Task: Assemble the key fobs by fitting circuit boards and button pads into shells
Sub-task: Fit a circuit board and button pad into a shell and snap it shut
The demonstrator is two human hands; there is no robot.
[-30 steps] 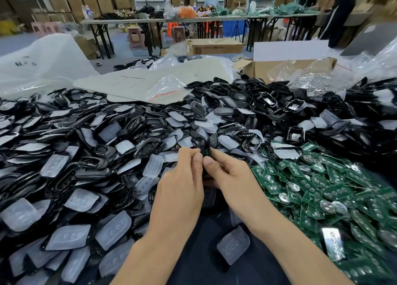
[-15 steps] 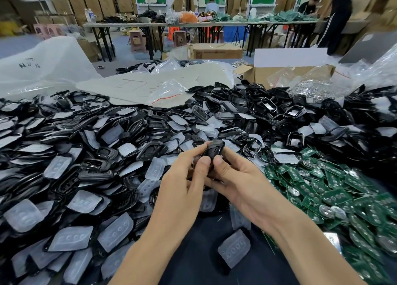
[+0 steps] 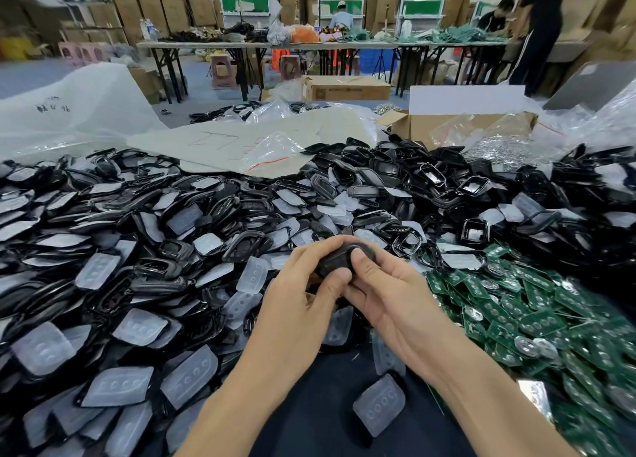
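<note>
Hands: two — left hand and right hand.
Key fob in the hands: one.
Black shells: a heap, too many to count.
Translucent button pads: a heap, too many to count.
Green circuit boards: a heap, too many to count.
Open cardboard box: one.
People at the far tables: three.

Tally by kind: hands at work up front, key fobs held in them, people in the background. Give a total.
Hands: 2, left hand and right hand
Key fob in their grip: 1
People: 3, person in a cap, person bent over the table, standing person
Total: 6
</note>
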